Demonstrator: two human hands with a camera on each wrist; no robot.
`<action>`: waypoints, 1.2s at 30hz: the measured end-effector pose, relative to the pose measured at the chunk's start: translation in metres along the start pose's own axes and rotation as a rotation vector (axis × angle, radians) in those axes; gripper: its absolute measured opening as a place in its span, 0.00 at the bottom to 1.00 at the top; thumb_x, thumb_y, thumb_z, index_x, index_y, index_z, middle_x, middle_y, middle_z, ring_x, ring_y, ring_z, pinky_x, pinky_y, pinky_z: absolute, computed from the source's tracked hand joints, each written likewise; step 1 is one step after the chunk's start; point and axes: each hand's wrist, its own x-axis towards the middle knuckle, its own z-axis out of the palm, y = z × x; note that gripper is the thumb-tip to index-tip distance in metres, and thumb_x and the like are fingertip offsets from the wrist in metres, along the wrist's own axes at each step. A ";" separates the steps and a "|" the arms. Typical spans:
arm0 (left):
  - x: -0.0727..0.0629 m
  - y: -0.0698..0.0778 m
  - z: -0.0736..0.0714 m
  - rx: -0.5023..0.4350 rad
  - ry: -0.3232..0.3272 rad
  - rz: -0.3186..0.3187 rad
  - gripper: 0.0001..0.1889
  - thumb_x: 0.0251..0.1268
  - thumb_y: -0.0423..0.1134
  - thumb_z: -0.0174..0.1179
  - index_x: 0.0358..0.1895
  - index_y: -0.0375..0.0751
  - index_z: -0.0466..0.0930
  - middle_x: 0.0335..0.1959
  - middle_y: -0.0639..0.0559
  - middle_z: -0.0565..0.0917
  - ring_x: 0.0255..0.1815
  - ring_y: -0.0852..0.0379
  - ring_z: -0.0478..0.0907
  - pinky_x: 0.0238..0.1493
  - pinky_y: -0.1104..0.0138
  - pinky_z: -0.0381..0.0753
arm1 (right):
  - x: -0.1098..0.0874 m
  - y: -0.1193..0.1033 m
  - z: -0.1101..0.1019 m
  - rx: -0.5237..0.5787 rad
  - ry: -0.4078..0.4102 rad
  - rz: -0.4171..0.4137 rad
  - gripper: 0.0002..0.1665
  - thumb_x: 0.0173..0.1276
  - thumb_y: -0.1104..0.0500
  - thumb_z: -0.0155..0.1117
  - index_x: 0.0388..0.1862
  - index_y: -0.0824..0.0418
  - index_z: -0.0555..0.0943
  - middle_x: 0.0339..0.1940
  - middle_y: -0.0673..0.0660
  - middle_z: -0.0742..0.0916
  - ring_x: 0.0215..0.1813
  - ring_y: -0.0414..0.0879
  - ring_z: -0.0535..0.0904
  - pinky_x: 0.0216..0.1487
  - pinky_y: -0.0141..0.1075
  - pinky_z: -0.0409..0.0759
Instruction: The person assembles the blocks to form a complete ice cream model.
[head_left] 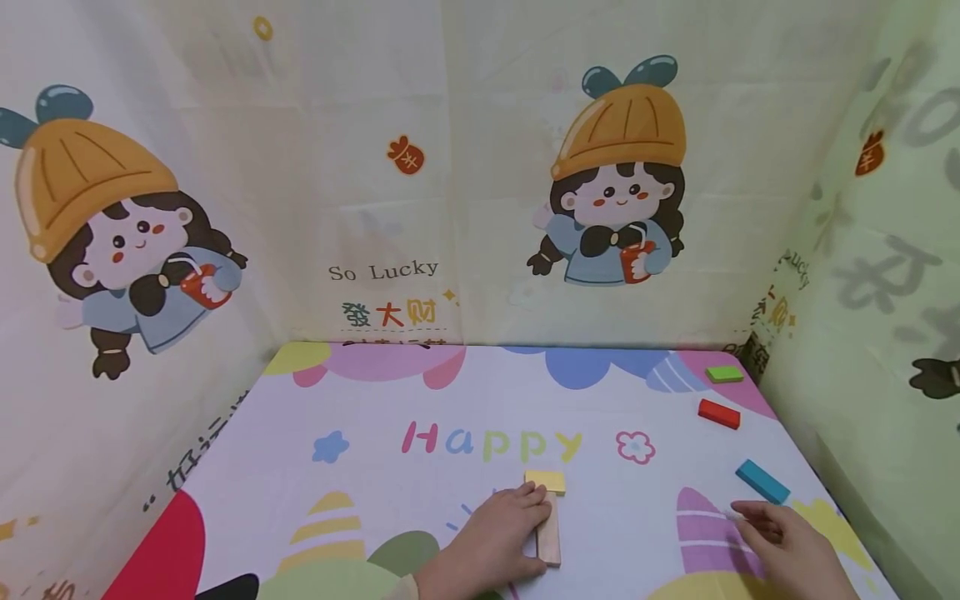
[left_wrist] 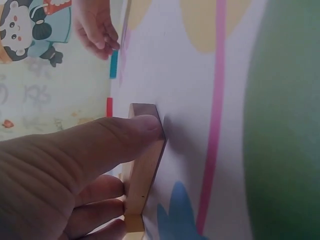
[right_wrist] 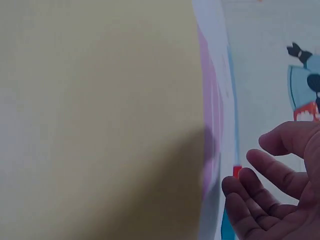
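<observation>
My left hand [head_left: 491,533] holds a plain wooden block [head_left: 550,542] flat on the table, thumb at its near end and fingers toward its far end. A yellow block [head_left: 552,482] lies crosswise at that far end, by the fingertips. In the left wrist view, the thumb presses on the wooden block [left_wrist: 145,175], and the curled fingers lie along its side. On the right, my right hand [head_left: 795,546] hovers with loosely bent fingers and nothing between them. Just beyond its fingertips is a blue block [head_left: 762,482]. The right wrist view shows those fingers [right_wrist: 257,195] apart from the thumb.
Farther back along the table's right side lie a red block [head_left: 719,414] and a green block [head_left: 724,374]. The table is covered with a printed cloth [head_left: 480,396] that reads "Happy". Patterned fabric walls [head_left: 487,208] enclose the back and both sides.
</observation>
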 end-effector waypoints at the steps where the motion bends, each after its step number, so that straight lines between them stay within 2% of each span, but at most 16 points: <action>1: 0.001 0.000 0.000 0.001 -0.004 0.000 0.35 0.56 0.56 0.76 0.67 0.50 0.81 0.73 0.57 0.76 0.77 0.57 0.69 0.73 0.61 0.73 | 0.002 0.004 -0.005 -0.004 0.003 0.015 0.35 0.74 0.45 0.66 0.62 0.75 0.77 0.51 0.67 0.87 0.47 0.51 0.83 0.48 0.49 0.87; 3: 0.001 0.000 -0.001 0.005 -0.004 0.004 0.34 0.55 0.56 0.76 0.67 0.50 0.81 0.73 0.57 0.76 0.76 0.57 0.70 0.72 0.61 0.74 | 0.006 0.013 -0.014 -0.011 0.006 0.038 0.36 0.74 0.45 0.66 0.62 0.76 0.76 0.50 0.69 0.86 0.46 0.52 0.83 0.46 0.49 0.87; 8: 0.002 -0.001 -0.001 0.019 -0.003 0.008 0.34 0.55 0.57 0.76 0.66 0.51 0.81 0.72 0.57 0.77 0.76 0.57 0.70 0.72 0.62 0.74 | 0.017 0.030 -0.030 0.003 0.029 0.105 0.39 0.73 0.48 0.67 0.64 0.80 0.68 0.56 0.80 0.79 0.50 0.68 0.80 0.42 0.53 0.87; 13: 0.002 0.000 0.000 0.049 0.023 0.017 0.35 0.54 0.58 0.76 0.66 0.50 0.82 0.72 0.57 0.77 0.75 0.58 0.71 0.71 0.63 0.75 | 0.024 0.035 -0.032 0.030 0.122 0.167 0.42 0.73 0.50 0.68 0.69 0.79 0.63 0.61 0.84 0.72 0.57 0.76 0.75 0.44 0.57 0.87; 17: 0.003 0.000 0.000 0.069 0.049 0.028 0.36 0.53 0.58 0.77 0.66 0.50 0.83 0.70 0.56 0.79 0.74 0.58 0.73 0.70 0.63 0.76 | 0.027 0.034 -0.034 0.020 0.149 0.201 0.43 0.73 0.49 0.67 0.70 0.78 0.61 0.62 0.84 0.70 0.59 0.77 0.73 0.45 0.57 0.86; 22: 0.003 0.000 0.001 0.060 0.054 0.038 0.35 0.53 0.58 0.76 0.65 0.49 0.83 0.69 0.56 0.80 0.73 0.57 0.74 0.69 0.63 0.77 | 0.031 0.032 -0.035 0.011 0.148 0.216 0.38 0.73 0.53 0.67 0.67 0.78 0.65 0.59 0.82 0.74 0.56 0.73 0.74 0.39 0.51 0.85; 30: 0.001 -0.001 0.001 0.064 0.070 0.047 0.35 0.52 0.57 0.77 0.65 0.49 0.83 0.69 0.55 0.80 0.73 0.58 0.74 0.69 0.64 0.76 | 0.039 0.033 -0.035 -0.046 0.162 0.163 0.34 0.71 0.53 0.67 0.63 0.79 0.72 0.54 0.78 0.82 0.51 0.67 0.79 0.44 0.54 0.81; 33: 0.001 -0.001 0.000 0.065 0.067 0.046 0.35 0.52 0.57 0.77 0.65 0.49 0.83 0.69 0.56 0.80 0.73 0.58 0.74 0.70 0.65 0.75 | 0.041 0.033 -0.036 -0.058 0.149 0.150 0.34 0.71 0.53 0.67 0.62 0.79 0.73 0.52 0.76 0.83 0.50 0.65 0.80 0.41 0.50 0.80; 36: 0.003 0.000 0.000 0.058 0.054 0.042 0.34 0.53 0.57 0.76 0.65 0.50 0.83 0.69 0.57 0.80 0.73 0.58 0.73 0.70 0.65 0.74 | 0.044 0.031 -0.037 -0.057 0.146 0.147 0.33 0.71 0.53 0.67 0.63 0.78 0.74 0.51 0.76 0.84 0.49 0.63 0.80 0.35 0.41 0.78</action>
